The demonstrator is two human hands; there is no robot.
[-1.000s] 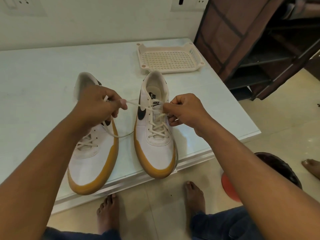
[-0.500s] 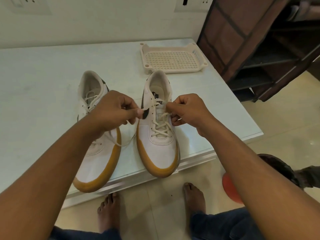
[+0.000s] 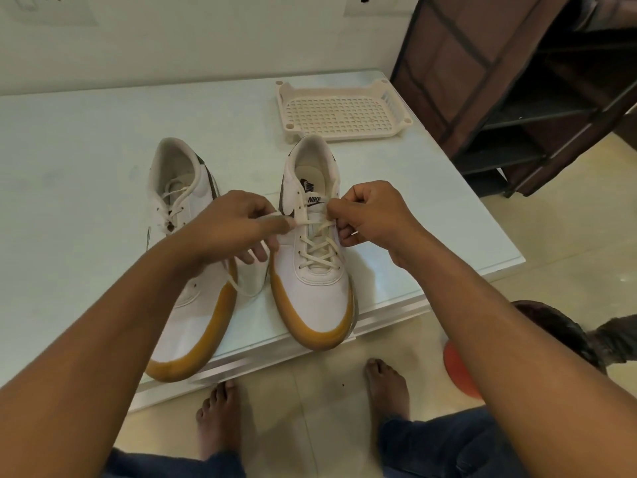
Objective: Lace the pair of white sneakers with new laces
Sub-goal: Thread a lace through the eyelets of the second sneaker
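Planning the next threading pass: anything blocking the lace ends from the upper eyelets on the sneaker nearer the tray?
Nothing visible. Left hand and right hand each pinch the cream lace right at the white tan-soled sneaker; its upper eyelets sit bare just above.

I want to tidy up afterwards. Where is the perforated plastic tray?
In the head view, the tray sits at the table's far right corner, just beyond the heel of the right-hand sneaker.

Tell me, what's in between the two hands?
In the head view, the laced sneaker's tongue and a cream lace stretched across it lie between the left hand and the right hand.
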